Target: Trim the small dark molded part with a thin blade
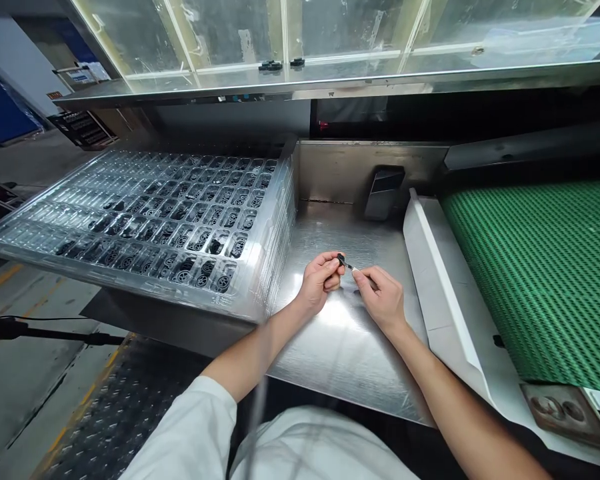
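Above the bare metal worktop [315,230], my left hand [320,280] pinches a small black part [341,259] between thumb and fingers. My right hand [381,297] is closed on a thin tool [349,267], whose slim tip meets the black part; most of its body is hidden in my fingers, so its kind is unclear. To the left lies a stack of clear plastic trays [267,267], its top one divided into pockets. Many pockets on its right side hold black parts with round, wheel-like shapes [223,283].
A green conveyor belt [545,267] runs on the right, behind a white side guard [440,287]. A dark box-like object [385,192] leans at the back of the worktop. Overhead is a metal-edged shelf [330,87] with small black pieces [270,65] on it.
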`<act>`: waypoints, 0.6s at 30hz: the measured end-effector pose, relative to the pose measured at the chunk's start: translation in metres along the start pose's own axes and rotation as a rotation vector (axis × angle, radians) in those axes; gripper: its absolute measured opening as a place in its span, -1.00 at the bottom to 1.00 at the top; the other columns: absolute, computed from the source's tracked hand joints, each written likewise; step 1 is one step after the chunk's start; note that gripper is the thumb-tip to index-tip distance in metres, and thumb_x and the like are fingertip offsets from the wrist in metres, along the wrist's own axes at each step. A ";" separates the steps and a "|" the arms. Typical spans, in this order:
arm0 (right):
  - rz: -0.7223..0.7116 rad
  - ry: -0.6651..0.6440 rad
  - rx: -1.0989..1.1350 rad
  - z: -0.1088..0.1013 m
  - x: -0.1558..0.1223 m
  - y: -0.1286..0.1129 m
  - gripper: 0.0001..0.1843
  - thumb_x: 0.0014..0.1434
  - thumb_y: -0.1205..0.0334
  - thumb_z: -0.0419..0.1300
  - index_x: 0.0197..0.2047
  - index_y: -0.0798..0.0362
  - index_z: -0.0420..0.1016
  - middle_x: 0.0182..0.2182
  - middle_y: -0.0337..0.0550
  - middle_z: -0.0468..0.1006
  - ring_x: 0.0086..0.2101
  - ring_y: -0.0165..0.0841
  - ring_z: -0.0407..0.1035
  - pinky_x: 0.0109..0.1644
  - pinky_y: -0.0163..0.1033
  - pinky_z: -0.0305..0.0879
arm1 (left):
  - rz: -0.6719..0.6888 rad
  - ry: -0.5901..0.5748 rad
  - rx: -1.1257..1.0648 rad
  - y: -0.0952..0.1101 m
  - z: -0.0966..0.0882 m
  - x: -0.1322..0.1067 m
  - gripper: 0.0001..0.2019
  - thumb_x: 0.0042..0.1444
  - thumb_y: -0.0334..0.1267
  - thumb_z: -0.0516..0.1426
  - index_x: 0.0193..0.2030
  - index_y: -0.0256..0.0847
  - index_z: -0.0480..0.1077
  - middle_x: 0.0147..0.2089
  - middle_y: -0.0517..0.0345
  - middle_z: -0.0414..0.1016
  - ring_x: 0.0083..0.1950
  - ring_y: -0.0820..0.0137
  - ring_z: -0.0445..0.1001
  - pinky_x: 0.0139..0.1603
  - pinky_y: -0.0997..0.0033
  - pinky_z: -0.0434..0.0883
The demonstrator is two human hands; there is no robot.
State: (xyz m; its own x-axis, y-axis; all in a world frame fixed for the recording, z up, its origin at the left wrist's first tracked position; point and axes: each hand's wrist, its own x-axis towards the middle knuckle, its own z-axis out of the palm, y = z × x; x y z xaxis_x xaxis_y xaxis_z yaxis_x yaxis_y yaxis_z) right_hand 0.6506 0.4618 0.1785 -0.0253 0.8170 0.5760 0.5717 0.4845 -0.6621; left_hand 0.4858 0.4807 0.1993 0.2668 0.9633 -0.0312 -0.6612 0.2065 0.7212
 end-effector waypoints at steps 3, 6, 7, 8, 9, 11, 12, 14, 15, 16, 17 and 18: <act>-0.004 0.001 -0.016 0.001 0.000 0.001 -0.50 0.53 -0.15 0.11 -0.36 -0.02 0.47 -0.47 -0.22 0.42 -0.47 -0.30 0.29 -0.32 -0.15 0.15 | -0.005 0.006 -0.005 0.000 -0.001 0.001 -0.51 -0.02 -0.07 0.44 -0.04 -0.29 0.47 -0.41 0.23 0.43 -0.62 0.69 -0.02 -0.55 0.53 -0.15; -0.013 0.008 -0.029 0.002 0.000 0.002 -0.51 0.53 -0.15 0.11 -0.36 -0.02 0.47 -0.47 -0.22 0.42 -0.46 -0.30 0.29 -0.32 -0.15 0.14 | -0.008 0.003 -0.017 0.000 -0.001 0.001 -0.51 -0.03 -0.08 0.45 -0.05 -0.29 0.46 -0.41 0.24 0.43 -0.63 0.70 -0.02 -0.56 0.53 -0.16; -0.012 0.008 -0.030 0.002 0.000 0.002 -0.51 0.53 -0.14 0.11 -0.36 -0.02 0.46 -0.47 -0.22 0.43 -0.46 -0.30 0.30 -0.32 -0.15 0.14 | -0.008 0.002 -0.021 0.000 -0.001 0.001 -0.51 -0.03 -0.09 0.45 -0.05 -0.29 0.46 -0.41 0.24 0.43 -0.63 0.70 -0.02 -0.56 0.53 -0.16; -0.012 0.007 -0.029 0.002 0.000 0.002 -0.51 0.53 -0.14 0.11 -0.36 -0.02 0.46 -0.46 -0.22 0.43 -0.46 -0.30 0.30 -0.32 -0.15 0.14 | -0.009 0.002 -0.023 0.000 0.000 0.001 -0.51 -0.03 -0.09 0.45 -0.05 -0.29 0.46 -0.41 0.25 0.43 -0.63 0.70 -0.02 -0.56 0.53 -0.16; -0.010 0.006 -0.028 0.002 0.000 0.002 -0.51 0.53 -0.13 0.11 -0.36 -0.02 0.46 -0.46 -0.22 0.43 -0.45 -0.30 0.30 -0.32 -0.15 0.14 | -0.011 0.003 -0.024 0.000 0.000 0.001 -0.51 -0.03 -0.09 0.45 -0.05 -0.29 0.45 -0.41 0.25 0.43 -0.63 0.70 -0.02 -0.56 0.53 -0.16; -0.002 0.003 -0.028 0.001 0.000 0.002 -0.51 0.53 -0.14 0.10 -0.36 -0.03 0.46 -0.46 -0.20 0.44 -0.45 -0.29 0.31 -0.32 -0.14 0.15 | -0.019 0.004 -0.019 0.000 0.000 0.001 -0.51 -0.02 -0.08 0.45 -0.05 -0.29 0.45 -0.41 0.25 0.42 -0.63 0.70 -0.02 -0.56 0.53 -0.16; 0.006 0.005 -0.028 0.001 0.001 0.002 -0.50 0.53 -0.16 0.10 -0.36 -0.03 0.46 -0.45 -0.19 0.45 -0.45 -0.28 0.32 -0.32 -0.14 0.16 | -0.022 0.004 -0.017 0.000 0.000 0.001 -0.52 -0.02 -0.09 0.45 -0.05 -0.29 0.45 -0.41 0.25 0.42 -0.63 0.70 -0.03 -0.56 0.53 -0.17; 0.020 0.012 -0.031 0.000 0.001 0.002 -0.49 0.52 -0.19 0.10 -0.36 -0.04 0.47 -0.45 -0.18 0.46 -0.44 -0.27 0.33 -0.32 -0.13 0.17 | -0.022 0.001 -0.016 0.000 0.000 0.000 -0.52 -0.02 -0.09 0.44 -0.05 -0.29 0.45 -0.41 0.25 0.42 -0.63 0.70 -0.04 -0.56 0.53 -0.17; 0.023 0.011 -0.032 0.000 0.001 0.002 -0.49 0.51 -0.19 0.09 -0.36 -0.04 0.47 -0.45 -0.18 0.47 -0.44 -0.27 0.34 -0.32 -0.13 0.17 | -0.020 -0.001 -0.017 0.000 0.000 0.000 -0.53 -0.01 -0.10 0.44 -0.05 -0.29 0.45 -0.40 0.25 0.42 -0.63 0.70 -0.04 -0.56 0.52 -0.18; 0.020 0.007 -0.033 0.000 0.002 0.002 -0.48 0.51 -0.20 0.09 -0.37 -0.04 0.46 -0.45 -0.18 0.47 -0.44 -0.27 0.33 -0.32 -0.13 0.17 | -0.019 0.000 -0.019 0.000 0.000 0.000 -0.53 -0.01 -0.10 0.44 -0.05 -0.29 0.45 -0.41 0.25 0.42 -0.63 0.70 -0.04 -0.56 0.52 -0.17; 0.014 0.000 -0.034 0.000 0.002 0.002 -0.48 0.51 -0.20 0.09 -0.37 -0.04 0.46 -0.46 -0.19 0.46 -0.45 -0.27 0.33 -0.33 -0.13 0.17 | -0.019 0.003 -0.020 0.000 0.000 0.000 -0.53 -0.01 -0.10 0.44 -0.05 -0.29 0.45 -0.41 0.25 0.42 -0.63 0.70 -0.03 -0.56 0.52 -0.17; 0.006 -0.007 -0.033 0.000 0.002 0.001 -0.48 0.51 -0.20 0.09 -0.37 -0.03 0.46 -0.46 -0.19 0.46 -0.45 -0.28 0.33 -0.33 -0.13 0.16 | -0.021 0.006 -0.021 0.000 0.000 0.000 -0.53 -0.01 -0.10 0.44 -0.04 -0.29 0.45 -0.41 0.25 0.42 -0.63 0.70 -0.03 -0.56 0.53 -0.17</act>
State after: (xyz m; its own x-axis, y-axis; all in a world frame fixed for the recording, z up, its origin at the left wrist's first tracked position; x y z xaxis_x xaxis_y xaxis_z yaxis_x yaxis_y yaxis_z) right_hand 0.6513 0.4640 0.1788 -0.0273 0.8218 0.5691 0.5984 0.4694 -0.6492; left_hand 0.4857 0.4812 0.1997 0.2767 0.9596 -0.0505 -0.6704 0.2304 0.7053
